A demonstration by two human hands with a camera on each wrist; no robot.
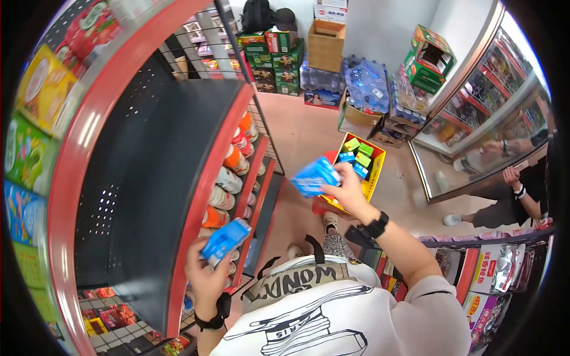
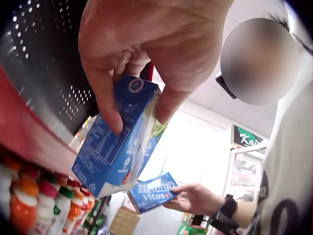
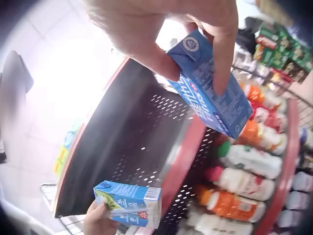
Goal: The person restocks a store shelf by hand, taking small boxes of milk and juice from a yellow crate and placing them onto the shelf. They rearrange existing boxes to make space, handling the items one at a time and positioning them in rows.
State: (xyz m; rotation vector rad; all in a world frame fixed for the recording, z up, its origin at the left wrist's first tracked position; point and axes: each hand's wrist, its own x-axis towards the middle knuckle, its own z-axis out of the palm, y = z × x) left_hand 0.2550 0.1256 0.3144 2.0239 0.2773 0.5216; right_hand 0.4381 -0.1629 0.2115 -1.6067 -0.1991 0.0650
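My left hand (image 1: 206, 276) grips a blue drink carton (image 1: 225, 241) beside the red edge of a black shelf (image 1: 148, 178). In the left wrist view, the thumb and fingers pinch this carton (image 2: 112, 149) near one end. A second blue carton (image 1: 314, 177), blurred in the head view, is held by my right hand (image 1: 351, 193) near a yellow box (image 1: 375, 178) with green and blue cartons inside. The right wrist view shows this carton (image 3: 208, 88) pinched at its upper end, while the left hand's carton (image 3: 129, 203) appears lower down.
Bottles (image 1: 228, 178) line the lower shelf on the left. Stacked boxes (image 1: 285, 59) and wrapped water bottles (image 1: 365, 86) stand along the back wall. At right is a glass-door fridge (image 1: 475, 107), with another person's arm (image 1: 522, 196) near it. Packaged goods (image 1: 496, 267) fill a rack at lower right.
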